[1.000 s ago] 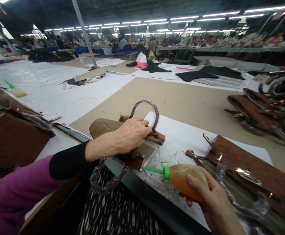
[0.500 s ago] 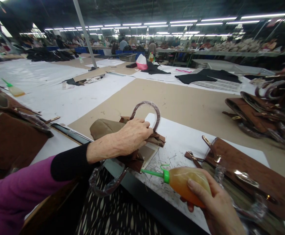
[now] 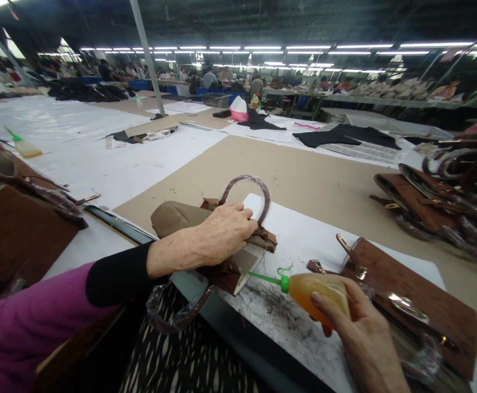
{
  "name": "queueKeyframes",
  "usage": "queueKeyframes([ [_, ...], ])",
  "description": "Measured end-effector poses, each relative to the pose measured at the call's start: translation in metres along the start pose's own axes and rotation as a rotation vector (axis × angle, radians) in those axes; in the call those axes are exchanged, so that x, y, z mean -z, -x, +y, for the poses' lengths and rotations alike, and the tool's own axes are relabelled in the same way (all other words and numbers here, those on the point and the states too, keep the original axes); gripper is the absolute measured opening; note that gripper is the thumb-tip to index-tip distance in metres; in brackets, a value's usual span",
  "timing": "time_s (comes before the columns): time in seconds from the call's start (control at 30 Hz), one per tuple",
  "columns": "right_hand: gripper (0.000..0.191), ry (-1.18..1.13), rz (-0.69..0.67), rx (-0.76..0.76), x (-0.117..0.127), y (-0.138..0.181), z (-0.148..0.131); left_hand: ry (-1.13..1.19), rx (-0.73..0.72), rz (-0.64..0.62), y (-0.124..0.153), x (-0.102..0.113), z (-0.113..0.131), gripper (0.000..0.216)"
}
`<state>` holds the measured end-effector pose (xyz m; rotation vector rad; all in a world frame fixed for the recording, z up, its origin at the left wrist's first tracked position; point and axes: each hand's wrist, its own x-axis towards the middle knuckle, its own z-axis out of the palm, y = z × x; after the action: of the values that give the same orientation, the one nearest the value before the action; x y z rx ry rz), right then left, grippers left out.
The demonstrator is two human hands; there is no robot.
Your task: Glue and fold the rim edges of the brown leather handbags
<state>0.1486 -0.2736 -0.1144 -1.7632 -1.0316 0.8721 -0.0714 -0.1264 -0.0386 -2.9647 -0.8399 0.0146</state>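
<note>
My left hand (image 3: 226, 232) presses down with curled fingers on a brown handbag (image 3: 181, 218) lying on its side at the table's near edge. One plastic-wrapped handle (image 3: 246, 188) arches up beyond my fingers; the other (image 3: 173, 314) hangs over the edge. My right hand (image 3: 361, 333) grips a soft amber glue bottle (image 3: 318, 292) with a green nozzle (image 3: 265, 278). The nozzle tip points left and sits close to a lifted flap at the bag's lower corner (image 3: 242, 273). A white sheet smeared with dried glue (image 3: 287, 322) lies under the bottle.
A brown bag panel with metal clasps (image 3: 410, 295) lies at the right. More brown bags are piled at the far right (image 3: 439, 202) and at the left (image 3: 13, 229). Another glue bottle (image 3: 23, 146) rests at the far left. Black fabric pieces (image 3: 345, 134) lie farther back, with people at distant tables.
My right hand has shifted the glue bottle slightly right and up, its nozzle now near the bag's lifted flap. The left hand stays on the bag.
</note>
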Motion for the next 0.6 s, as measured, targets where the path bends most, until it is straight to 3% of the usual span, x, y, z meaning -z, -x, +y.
queueKeyframes([
  [0.17, 0.050, 0.021, 0.025, 0.046, -0.001, -0.014, 0.012, -0.016, -0.047, 0.055, 0.000, -0.005, -0.003, 0.011],
  [0.6, 0.049, 0.095, 0.141, 0.116, -0.009, -0.043, 0.028, 0.006, -0.015, 0.059, -0.002, -0.001, -0.002, 0.007],
])
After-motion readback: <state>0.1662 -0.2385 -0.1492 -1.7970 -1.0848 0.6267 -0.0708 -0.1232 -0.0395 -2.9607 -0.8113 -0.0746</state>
